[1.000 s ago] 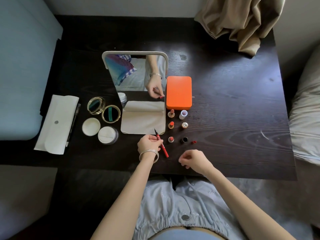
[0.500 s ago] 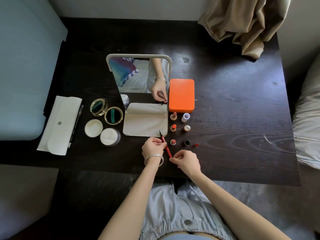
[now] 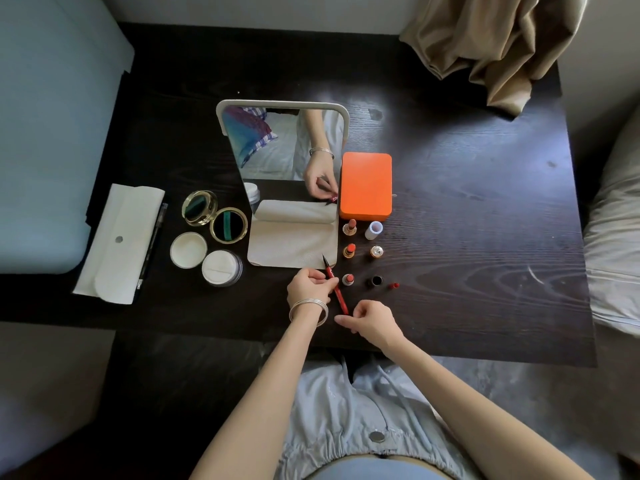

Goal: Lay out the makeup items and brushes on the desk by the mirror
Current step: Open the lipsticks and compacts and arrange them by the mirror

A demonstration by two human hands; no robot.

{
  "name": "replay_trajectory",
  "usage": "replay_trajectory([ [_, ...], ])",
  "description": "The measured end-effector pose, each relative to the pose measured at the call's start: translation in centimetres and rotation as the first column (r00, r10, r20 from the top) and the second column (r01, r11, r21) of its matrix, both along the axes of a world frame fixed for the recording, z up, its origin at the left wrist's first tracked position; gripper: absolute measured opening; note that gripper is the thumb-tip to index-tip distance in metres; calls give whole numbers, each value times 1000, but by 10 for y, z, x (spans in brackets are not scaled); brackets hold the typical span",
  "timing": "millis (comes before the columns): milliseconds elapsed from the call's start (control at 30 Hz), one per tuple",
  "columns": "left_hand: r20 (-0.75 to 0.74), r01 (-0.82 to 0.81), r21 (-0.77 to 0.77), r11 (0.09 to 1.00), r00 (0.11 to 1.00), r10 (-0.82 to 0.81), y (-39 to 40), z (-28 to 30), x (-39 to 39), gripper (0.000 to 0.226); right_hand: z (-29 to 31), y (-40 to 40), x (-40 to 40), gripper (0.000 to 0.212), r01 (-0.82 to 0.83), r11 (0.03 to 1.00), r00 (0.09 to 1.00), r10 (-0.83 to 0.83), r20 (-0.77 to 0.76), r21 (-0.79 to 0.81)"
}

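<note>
My left hand (image 3: 310,284) pinches a red liner pen (image 3: 337,292) by its upper part, black tip toward the mirror (image 3: 284,147). My right hand (image 3: 369,322) lies with curled fingers right at the pen's lower end; whether it touches the pen is unclear. The pen's small red cap (image 3: 394,285) lies on the dark desk (image 3: 467,271). Three open lipsticks (image 3: 349,251) stand in a column right of the mirror's cream base (image 3: 291,244), their caps (image 3: 375,252) beside them. An orange case (image 3: 366,185) lies behind them.
Left of the mirror sit a gold compact (image 3: 214,216), opened, and a powder jar (image 3: 221,266) with its lid (image 3: 188,249). A white pouch (image 3: 121,240) and a dark pencil (image 3: 152,244) lie at the far left. A beige curtain (image 3: 495,46) drapes onto the back right corner.
My right hand moved left from the desk's front to the lower end of the pen. My left hand kept hold of the pen and barely shifted.
</note>
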State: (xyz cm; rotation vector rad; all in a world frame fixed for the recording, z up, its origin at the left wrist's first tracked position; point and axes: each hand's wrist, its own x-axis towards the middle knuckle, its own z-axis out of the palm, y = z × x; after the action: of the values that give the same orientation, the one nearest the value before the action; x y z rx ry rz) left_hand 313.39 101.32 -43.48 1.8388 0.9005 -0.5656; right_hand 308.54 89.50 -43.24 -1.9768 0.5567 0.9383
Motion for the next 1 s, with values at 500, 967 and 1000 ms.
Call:
replay_trajectory([
  [500,111,-36,-50,998,993,41,115,33,5,13,31,113,45,4,168,880,981,-192,8,445],
  [967,112,143,458,877,970,-216,278,40,53,25,41,259,105,1,168,842,981,-193,-5,513],
  [1000,61,209,497,842,960,-274,283,36,56,30,41,265,108,3,171,844,980,-198,-2,508],
])
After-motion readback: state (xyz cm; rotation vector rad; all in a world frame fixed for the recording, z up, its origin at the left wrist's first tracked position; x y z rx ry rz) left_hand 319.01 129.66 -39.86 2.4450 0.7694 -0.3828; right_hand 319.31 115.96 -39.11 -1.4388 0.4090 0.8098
